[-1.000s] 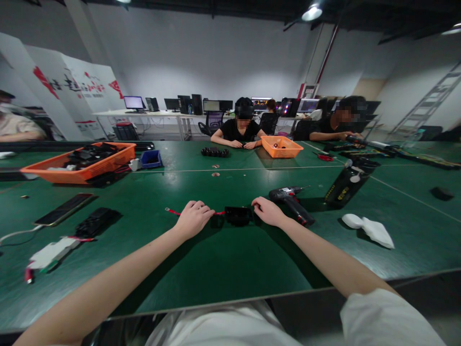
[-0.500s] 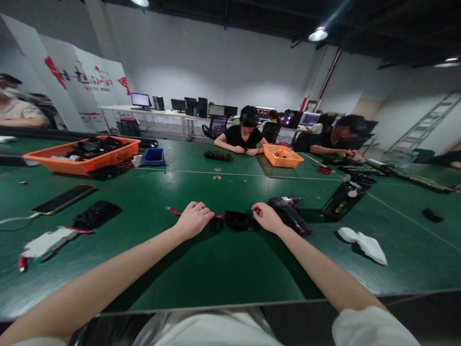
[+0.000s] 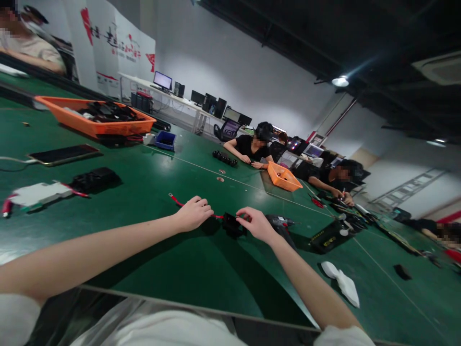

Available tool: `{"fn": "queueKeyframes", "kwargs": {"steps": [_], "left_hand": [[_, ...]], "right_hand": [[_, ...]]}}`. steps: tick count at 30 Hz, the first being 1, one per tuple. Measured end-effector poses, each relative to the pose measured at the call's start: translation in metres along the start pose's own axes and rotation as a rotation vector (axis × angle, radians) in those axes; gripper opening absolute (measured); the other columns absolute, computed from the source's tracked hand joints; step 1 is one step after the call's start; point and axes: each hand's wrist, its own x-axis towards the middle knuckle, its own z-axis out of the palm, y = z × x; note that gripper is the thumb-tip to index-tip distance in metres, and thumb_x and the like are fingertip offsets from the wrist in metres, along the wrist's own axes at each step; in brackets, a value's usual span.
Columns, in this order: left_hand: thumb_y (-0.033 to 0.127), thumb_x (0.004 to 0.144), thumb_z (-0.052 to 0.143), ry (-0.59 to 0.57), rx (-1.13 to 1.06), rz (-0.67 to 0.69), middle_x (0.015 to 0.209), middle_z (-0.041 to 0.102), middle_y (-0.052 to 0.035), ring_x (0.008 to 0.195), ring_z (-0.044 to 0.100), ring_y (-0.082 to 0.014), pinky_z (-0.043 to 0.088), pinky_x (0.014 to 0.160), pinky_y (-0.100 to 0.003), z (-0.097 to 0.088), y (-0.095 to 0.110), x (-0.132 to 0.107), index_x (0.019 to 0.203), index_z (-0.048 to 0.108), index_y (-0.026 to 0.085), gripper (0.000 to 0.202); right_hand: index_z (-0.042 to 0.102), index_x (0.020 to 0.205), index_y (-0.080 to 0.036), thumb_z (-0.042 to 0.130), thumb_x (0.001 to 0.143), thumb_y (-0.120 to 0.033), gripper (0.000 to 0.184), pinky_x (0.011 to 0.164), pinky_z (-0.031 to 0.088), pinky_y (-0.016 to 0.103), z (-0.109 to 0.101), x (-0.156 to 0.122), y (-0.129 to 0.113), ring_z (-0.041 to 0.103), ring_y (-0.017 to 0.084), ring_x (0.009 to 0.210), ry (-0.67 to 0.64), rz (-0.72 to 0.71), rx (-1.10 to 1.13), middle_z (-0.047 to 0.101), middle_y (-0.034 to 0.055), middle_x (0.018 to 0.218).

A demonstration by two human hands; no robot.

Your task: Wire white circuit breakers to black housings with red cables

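My left hand (image 3: 194, 214) is closed around a red cable (image 3: 175, 199). One end with a metal ring lug sticks out to the left, and the other runs into a black plastic housing (image 3: 232, 226) on the green table. My right hand (image 3: 255, 224) is over the housing's right side, thumb and forefinger curled close together at its open top. Whatever may be between those fingertips is too small to make out. Just behind my right hand lies a cordless drill (image 3: 283, 225), partly hidden by it.
At left are a phone (image 3: 66, 154), a white-and-black part with red wires (image 3: 41, 193), an orange basket (image 3: 104, 126) and a blue bin (image 3: 165, 140). At right stand a black package (image 3: 329, 235) and a white wrapped item (image 3: 342, 282). Co-workers sit across the table beside another orange basket (image 3: 284, 177).
My right hand has moved from the housing's right end to over its top. My left hand keeps hold of the cable. The whole view has tilted.
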Motion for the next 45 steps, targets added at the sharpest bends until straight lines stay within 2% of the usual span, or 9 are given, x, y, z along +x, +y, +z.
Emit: {"fn": "queueKeyframes", "kwargs": {"steps": [5,10,17,28,32,34,39,41,45], "left_hand": [[0.020,0.092,0.054,0.037,0.024,0.024,0.089,0.071,-0.0061,0.091,0.056,-0.0232,0.034,0.080,-0.039,0.006,-0.003,-0.002,0.093,0.066,0.020,0.013],[0.020,0.091,0.054,0.037,0.025,0.024,0.088,0.070,-0.0064,0.091,0.055,-0.0235,0.033,0.080,-0.039,0.008,-0.004,-0.004,0.092,0.065,0.019,0.011],[0.020,0.090,0.056,0.043,0.018,0.024,0.089,0.070,-0.0062,0.092,0.055,-0.0240,0.034,0.081,-0.040,0.007,-0.004,-0.005,0.095,0.065,0.020,0.010],[0.019,0.091,0.054,0.067,0.007,0.020,0.088,0.070,-0.0060,0.091,0.056,-0.0228,0.033,0.081,-0.038,0.010,-0.005,-0.005,0.095,0.066,0.021,0.013],[0.021,0.093,0.053,0.059,0.021,0.023,0.088,0.070,-0.0055,0.091,0.055,-0.0230,0.033,0.080,-0.039,0.009,-0.005,-0.005,0.095,0.066,0.020,0.013],[0.022,0.093,0.053,0.056,0.024,0.025,0.088,0.070,-0.0055,0.092,0.055,-0.0233,0.033,0.080,-0.039,0.009,-0.005,-0.005,0.095,0.066,0.020,0.013],[0.023,0.094,0.053,0.043,0.008,0.034,0.089,0.070,-0.0056,0.094,0.055,-0.0238,0.033,0.080,-0.040,0.008,-0.004,-0.004,0.097,0.067,0.021,0.014],[0.023,0.094,0.053,0.039,0.003,0.031,0.089,0.070,-0.0055,0.093,0.055,-0.0235,0.033,0.081,-0.040,0.008,-0.004,-0.004,0.097,0.067,0.021,0.015],[0.022,0.093,0.054,0.035,0.001,0.022,0.089,0.071,-0.0054,0.092,0.055,-0.0228,0.033,0.081,-0.039,0.008,-0.003,-0.004,0.098,0.068,0.022,0.014]], "right_hand": [[0.067,0.102,-0.021,0.061,0.092,-0.025,0.013,0.072,0.047,0.028,0.001,0.019,-0.022,0.059,0.014,0.075,-0.085,-0.120,-0.112,0.066,0.0040,0.099],[0.065,0.101,-0.021,0.064,0.089,-0.022,0.013,0.068,0.044,0.026,0.005,0.029,-0.023,0.057,0.013,0.071,-0.140,-0.095,-0.201,0.066,0.0015,0.092],[0.066,0.094,-0.021,0.066,0.088,-0.023,0.006,0.070,0.041,0.026,0.008,0.028,-0.027,0.057,0.013,0.073,-0.119,-0.102,-0.299,0.064,0.0007,0.090],[0.067,0.091,-0.021,0.065,0.090,-0.021,0.003,0.070,0.041,0.026,0.011,0.026,-0.024,0.058,0.014,0.077,-0.125,-0.130,-0.309,0.063,0.0013,0.089],[0.067,0.095,-0.021,0.059,0.093,-0.023,0.008,0.074,0.045,0.028,0.008,0.021,-0.027,0.059,0.015,0.080,-0.116,-0.163,-0.288,0.063,0.0033,0.093],[0.065,0.101,-0.021,0.059,0.093,-0.026,0.011,0.081,0.048,0.031,0.006,0.015,-0.030,0.060,0.017,0.088,-0.087,-0.181,-0.252,0.063,0.0051,0.099],[0.057,0.123,-0.021,0.072,0.084,-0.034,0.044,0.104,0.043,0.043,0.008,-0.004,-0.026,0.053,0.026,0.118,-0.062,-0.184,-0.170,0.057,0.0108,0.125],[0.054,0.129,-0.022,0.072,0.083,-0.033,0.050,0.106,0.043,0.045,0.014,-0.010,-0.021,0.052,0.026,0.121,-0.065,-0.158,-0.145,0.055,0.0117,0.130],[0.052,0.132,-0.023,0.068,0.085,-0.027,0.050,0.106,0.044,0.043,0.024,-0.016,-0.013,0.054,0.025,0.121,-0.046,-0.129,-0.103,0.055,0.0107,0.131]]}}
